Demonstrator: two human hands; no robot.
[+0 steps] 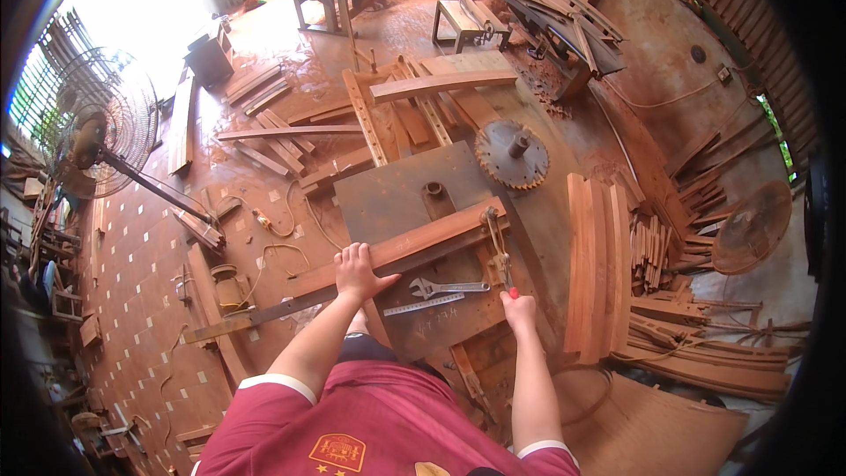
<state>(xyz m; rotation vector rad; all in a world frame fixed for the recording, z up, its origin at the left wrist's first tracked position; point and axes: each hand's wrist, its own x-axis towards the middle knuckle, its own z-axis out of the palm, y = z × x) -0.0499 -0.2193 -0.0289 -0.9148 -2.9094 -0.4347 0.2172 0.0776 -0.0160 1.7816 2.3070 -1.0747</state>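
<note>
A long reddish wooden beam (414, 245) lies aslant over a dark metal machine table (379, 203), next to a dark straight bar (291, 304) along its near side. My left hand (356, 273) rests on the beam with fingers stretched over it and thumb out to the side. At the beam's right end sits a metal locking clamp (499, 256) with a red handle tip. My right hand (520, 308) is closed at that red tip. Between my hands, an adjustable wrench (449, 287) and a steel ruler (423, 303) lie on the metal plate.
A toothed circular saw blade (498, 159) lies beyond the table's right side. Curved wooden pieces (599, 264) are stacked at right. Loose boards (291, 132) cover the floor ahead. A standing fan (97, 137) and a loose cable (286, 220) are at left.
</note>
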